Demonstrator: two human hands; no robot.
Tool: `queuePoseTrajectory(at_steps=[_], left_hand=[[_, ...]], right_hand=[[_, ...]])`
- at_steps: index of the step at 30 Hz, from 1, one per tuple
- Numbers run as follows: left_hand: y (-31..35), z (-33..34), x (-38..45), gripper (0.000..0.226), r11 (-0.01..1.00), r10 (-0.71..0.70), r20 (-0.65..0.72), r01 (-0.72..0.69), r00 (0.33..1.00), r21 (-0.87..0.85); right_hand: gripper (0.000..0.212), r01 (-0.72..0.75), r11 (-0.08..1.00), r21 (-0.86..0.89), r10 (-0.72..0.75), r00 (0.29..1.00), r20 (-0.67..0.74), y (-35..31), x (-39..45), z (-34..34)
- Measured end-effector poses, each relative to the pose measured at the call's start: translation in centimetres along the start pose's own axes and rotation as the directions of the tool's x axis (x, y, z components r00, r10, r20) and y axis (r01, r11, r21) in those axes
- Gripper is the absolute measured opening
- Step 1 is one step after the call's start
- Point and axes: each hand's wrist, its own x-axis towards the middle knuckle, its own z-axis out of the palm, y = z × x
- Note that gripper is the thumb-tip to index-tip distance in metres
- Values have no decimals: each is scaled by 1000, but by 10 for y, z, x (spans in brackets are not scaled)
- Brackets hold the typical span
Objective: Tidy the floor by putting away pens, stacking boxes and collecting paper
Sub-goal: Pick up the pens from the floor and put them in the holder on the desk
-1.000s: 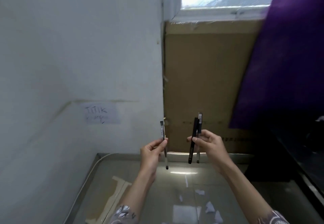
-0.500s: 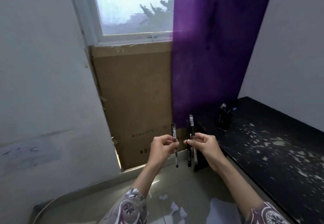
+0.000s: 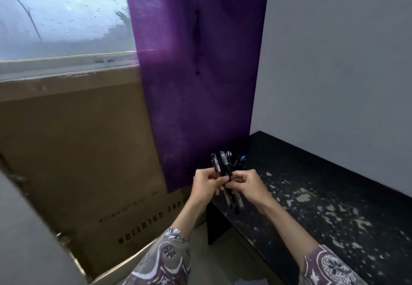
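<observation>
Three dark pens [image 3: 224, 166] stand bunched together, upright, between my two hands. My left hand [image 3: 205, 183] pinches the bundle from the left, and my right hand [image 3: 247, 184] grips it from the right, fingers curled round the barrels. The pens' lower ends [image 3: 235, 202] stick out below my hands. Just behind the pens a dark pen holder [image 3: 237, 162] with a blue-tipped pen stands at the near-left end of the black desk [image 3: 312, 195]; my hands partly hide it.
A large brown cardboard box [image 3: 78, 151] leans against the wall under the window. A purple curtain [image 3: 196, 73] hangs behind the hands. The black desk has a worn, flaking top and runs along the grey right wall. Floor shows at the bottom.
The view has swung right, from the corner toward the desk. My hands have come together, joining the single pen with the other two into one bundle near the pen holder.
</observation>
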Motion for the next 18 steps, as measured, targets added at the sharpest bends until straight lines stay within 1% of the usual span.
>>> queuePoseTrajectory(at_steps=[3, 5, 6, 9, 10, 13, 16, 18], left_hand=[[0, 21, 67, 5, 998, 9, 13, -9, 1000, 56], [2, 32, 111, 4, 996, 13, -5, -12, 1000, 83], [1, 36, 130, 2, 995, 15, -20, -13, 1000, 94], [-2, 40, 176, 17, 991, 19, -60, -11, 998, 136], [-8, 42, 193, 17, 988, 13, -75, -2, 997, 155], [-26, 46, 229, 13, 972, -30, -94, 51, 995, 228], [-48, 51, 251, 20, 957, -73, -71, 90, 995, 275], [-61, 55, 258, 23, 948, -103, -40, 110, 994, 300]], right_hand=[[17, -7, 998, -70, 6, 1000, -13, 13, 55, -37], [15, -21, 997, -71, 18, 998, -53, 20, 94, -63], [13, -26, 997, -72, 18, 994, -105, 24, 110, -73], [12, -14, 998, -60, -4, 956, -293, 36, 149, -93], [13, -10, 998, -55, -8, 946, -323, 43, 165, -99], [13, -11, 997, -79, -17, 940, -341, 60, 199, -105], [13, -15, 991, -132, -29, 945, -327, 81, 224, -99], [17, -32, 980, -196, -24, 961, -277, 96, 232, -94]])
